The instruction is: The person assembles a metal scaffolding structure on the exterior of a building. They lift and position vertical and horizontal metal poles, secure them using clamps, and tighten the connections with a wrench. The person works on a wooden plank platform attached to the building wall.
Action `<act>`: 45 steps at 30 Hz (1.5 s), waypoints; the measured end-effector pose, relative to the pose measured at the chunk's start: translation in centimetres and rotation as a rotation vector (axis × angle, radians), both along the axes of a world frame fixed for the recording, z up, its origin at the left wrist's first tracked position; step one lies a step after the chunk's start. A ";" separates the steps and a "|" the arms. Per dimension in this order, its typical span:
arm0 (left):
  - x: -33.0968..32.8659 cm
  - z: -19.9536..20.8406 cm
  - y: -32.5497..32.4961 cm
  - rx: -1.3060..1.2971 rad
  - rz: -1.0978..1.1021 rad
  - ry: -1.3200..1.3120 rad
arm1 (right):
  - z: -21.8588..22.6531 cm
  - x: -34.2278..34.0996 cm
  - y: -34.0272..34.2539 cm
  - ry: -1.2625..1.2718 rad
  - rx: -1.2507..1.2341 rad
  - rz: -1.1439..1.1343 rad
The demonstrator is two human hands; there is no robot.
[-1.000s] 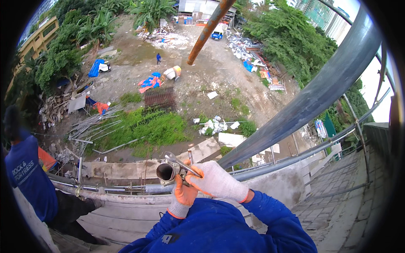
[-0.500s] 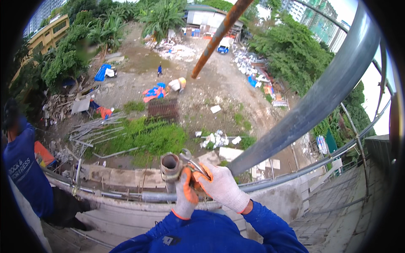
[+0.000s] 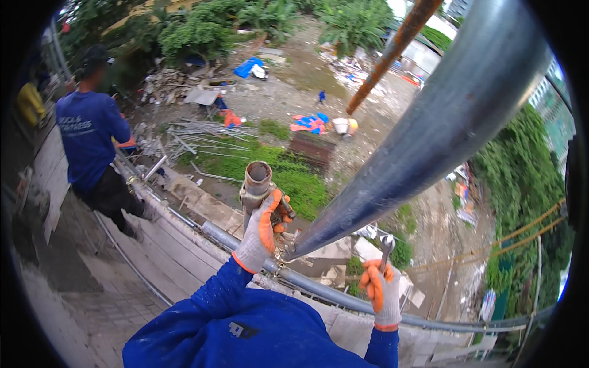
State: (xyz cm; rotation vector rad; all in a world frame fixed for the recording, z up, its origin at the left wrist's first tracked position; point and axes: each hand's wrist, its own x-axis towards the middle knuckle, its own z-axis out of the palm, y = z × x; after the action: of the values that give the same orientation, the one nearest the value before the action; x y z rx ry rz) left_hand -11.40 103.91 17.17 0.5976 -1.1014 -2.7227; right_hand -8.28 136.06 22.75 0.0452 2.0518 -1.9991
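Note:
My left hand (image 3: pixel 261 230), in a grey glove with an orange palm, closes round a scaffold clamp on the upright pipe (image 3: pixel 258 173). The pipe's open, rusty end points up just beyond my fingers, which partly hide the clamp. Well to the right, my right hand (image 3: pixel 383 288), gloved alike, grips a wrench (image 3: pixel 388 247) with its jaw end up. A thick grey metal pipe (image 3: pixel 417 129) slants between my hands from the upper right, its lower end near the horizontal rail.
A person in a blue shirt (image 3: pixel 92 132) stands on the planks (image 3: pixel 165 236) at left. A horizontal pipe rail (image 3: pixel 319 291) runs along the edge, with the ground far below. A rusty bar (image 3: pixel 392 58) hangs ahead. Loose pipes (image 3: pixel 208 138) lie on the ground.
My right hand has moved off the clamp to the right, carrying the wrench. My left hand stays at the upright pipe. The view has swung left, bringing the other person further in.

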 end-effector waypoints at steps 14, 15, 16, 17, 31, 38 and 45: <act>-2.5 3.6 -0.7 0.156 0.039 0.061 | 4.8 -13.6 -19.4 0.322 0.129 0.787; -2.2 3.3 -0.8 0.136 0.019 0.067 | 5.1 -13.5 -19.9 0.306 0.220 0.791; -2.3 3.4 -0.8 0.112 -0.013 0.089 | 4.7 -13.8 -20.0 0.449 0.340 0.766; -2.1 3.7 -0.9 0.143 -0.064 0.085 | 4.8 -14.0 -20.2 0.457 0.397 0.784; -2.0 6.3 -3.2 -0.148 -0.312 -0.110 | 3.3 -16.6 -17.0 0.642 -0.063 0.905; -0.2 9.2 0.7 -0.108 -0.148 -0.107 | 6.0 -16.5 -14.3 0.356 -0.057 0.879; 4.3 4.2 3.7 -0.266 -0.112 0.017 | 4.6 -15.8 -12.3 0.009 0.034 0.940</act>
State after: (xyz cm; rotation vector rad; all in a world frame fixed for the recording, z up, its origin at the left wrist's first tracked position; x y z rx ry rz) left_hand -7.13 107.66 21.34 0.4840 -1.5022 -2.5990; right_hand -24.04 123.80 27.30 -0.7675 1.6232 -1.3511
